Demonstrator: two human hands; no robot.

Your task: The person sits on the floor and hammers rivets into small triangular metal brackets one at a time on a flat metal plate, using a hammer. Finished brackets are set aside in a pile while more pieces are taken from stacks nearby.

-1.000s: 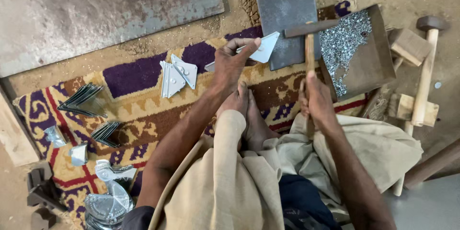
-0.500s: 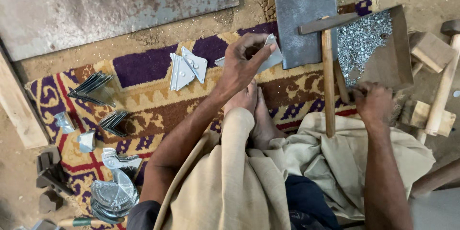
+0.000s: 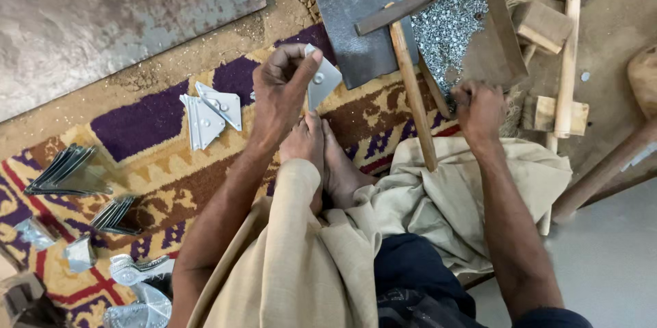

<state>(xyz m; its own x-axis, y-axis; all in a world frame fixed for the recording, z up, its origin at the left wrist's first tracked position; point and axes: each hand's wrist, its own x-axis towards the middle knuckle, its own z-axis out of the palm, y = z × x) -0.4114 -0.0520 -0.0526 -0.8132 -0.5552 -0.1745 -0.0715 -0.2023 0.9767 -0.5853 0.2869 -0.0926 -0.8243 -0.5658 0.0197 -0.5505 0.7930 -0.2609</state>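
Note:
My left hand (image 3: 279, 88) holds a small flat metal plate (image 3: 322, 82) with a rivet hole, lifted just above my feet near the edge of a dark steel slab (image 3: 356, 10). My right hand (image 3: 479, 106) is closed at the near rim of a brown tray (image 3: 496, 44) filled with small shiny rivets (image 3: 448, 27); what its fingers hold is hidden. A hammer (image 3: 410, 82) lies with its head on the steel slab and its wooden handle leaning back toward my lap.
Two similar metal plates (image 3: 209, 116) lie on the patterned rug (image 3: 150, 177). Stacks of folded metal pieces (image 3: 65, 171) sit at the left. Wooden mallets (image 3: 567, 54) and blocks lie at the right. A large grey sheet (image 3: 123, 13) covers the ground at upper left.
My right hand let go of the hammer handle and went to the rivet tray. My left hand drew the plate back off the steel slab and raised it.

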